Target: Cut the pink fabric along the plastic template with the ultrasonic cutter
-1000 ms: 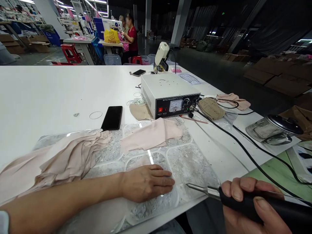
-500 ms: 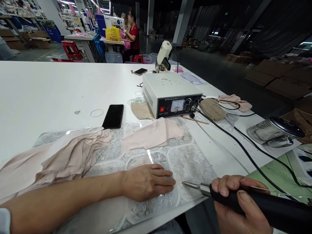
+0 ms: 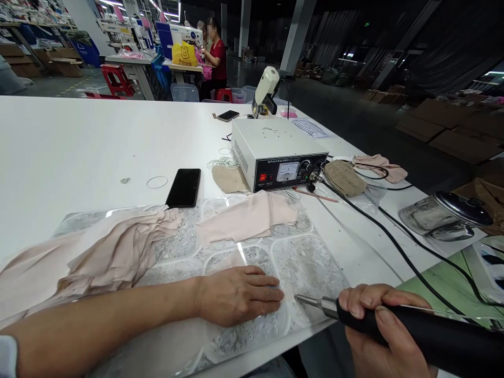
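Observation:
My left hand (image 3: pixel 242 296) lies flat, fingers stretched out, on a patterned grey mat (image 3: pixel 305 257). Beneath and beside it is a thin pale fabric piece (image 3: pixel 289 294), partly hidden by the hand. My right hand (image 3: pixel 386 315) is wrapped round the black handle of an ultrasonic welding handpiece (image 3: pixel 427 336). The handpiece's metal tip points left and meets the fabric's edge just beyond my left fingertips. Past my hands, a folded pink fabric piece (image 3: pixel 248 218) rests on the mat. A fanned stack of pink fabric pieces (image 3: pixel 114 252) spreads beside my left forearm.
Behind the mat stands a white control box (image 3: pixel 281 152) with a dial and a lit red switch. A black cable (image 3: pixel 378 223) runs from it to the right. A phone (image 3: pixel 184 188), a glass jug (image 3: pixel 443 215) and brown card pieces (image 3: pixel 344 178) lie around. Someone in red sits farther back.
The right hand and handpiece have shifted very slightly left, with the tip still at the fabric edge. The left hand stays in place.

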### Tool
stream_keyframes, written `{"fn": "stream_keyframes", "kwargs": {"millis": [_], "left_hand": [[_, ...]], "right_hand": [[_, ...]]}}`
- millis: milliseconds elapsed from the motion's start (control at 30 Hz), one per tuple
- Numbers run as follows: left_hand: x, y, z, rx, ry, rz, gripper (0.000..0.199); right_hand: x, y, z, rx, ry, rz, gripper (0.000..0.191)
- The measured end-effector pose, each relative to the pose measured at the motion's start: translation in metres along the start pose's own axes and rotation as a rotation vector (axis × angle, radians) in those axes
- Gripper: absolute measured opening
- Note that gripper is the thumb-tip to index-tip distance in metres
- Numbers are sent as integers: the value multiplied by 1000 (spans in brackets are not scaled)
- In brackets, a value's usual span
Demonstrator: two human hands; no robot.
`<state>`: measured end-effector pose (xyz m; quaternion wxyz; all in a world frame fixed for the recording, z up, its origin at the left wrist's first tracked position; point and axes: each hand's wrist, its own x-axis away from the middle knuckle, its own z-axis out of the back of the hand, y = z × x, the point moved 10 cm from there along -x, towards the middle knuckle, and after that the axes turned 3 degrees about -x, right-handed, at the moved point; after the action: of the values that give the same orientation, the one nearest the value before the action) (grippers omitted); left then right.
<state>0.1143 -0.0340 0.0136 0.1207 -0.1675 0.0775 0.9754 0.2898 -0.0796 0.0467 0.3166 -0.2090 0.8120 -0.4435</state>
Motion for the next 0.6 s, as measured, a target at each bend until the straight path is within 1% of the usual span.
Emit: {"fn": "stream_keyframes", "kwargs": {"millis": [100,200,333,467,600], "left_hand": [[1,0,-1,6,-2,-3,31],[2,1,-4,1,-28,-5,32],[1,0,-8,-17,-64,2,34],[1,0,-7,-25,-53,2,33],[1,1,-2,-35,-8,-12,32]], "right_hand": [[-1,1,1,-11,2,-15,11],[-2,3,1,-25,26,-21,12],[-3,6,-4,-14,44,-21,14],[-2,4,-10,13,29,6,13],[-2,4,-11,36,-2,14,13]]}}
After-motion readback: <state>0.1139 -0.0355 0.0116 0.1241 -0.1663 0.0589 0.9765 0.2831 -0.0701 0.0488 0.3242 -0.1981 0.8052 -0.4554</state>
